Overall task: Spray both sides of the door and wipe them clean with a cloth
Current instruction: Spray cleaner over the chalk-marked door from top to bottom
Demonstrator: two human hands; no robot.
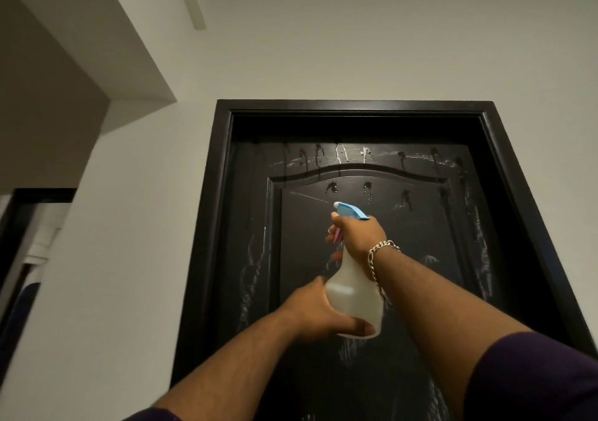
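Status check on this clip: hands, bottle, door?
Right hand grips spray bottle neck; left hand holds its base. Door shut, upper panel wet with drips. No cloth in view. Nothing in the way.

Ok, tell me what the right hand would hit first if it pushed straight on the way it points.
Probably the wet, black panelled wooden door: the right hand aims the translucent blue-topped spray bottle at it, though the gap is unclear.

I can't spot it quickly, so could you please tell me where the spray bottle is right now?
In the head view the spray bottle is centre frame, raised before the dark door: the right hand grips its neck and the left hand supports its base.
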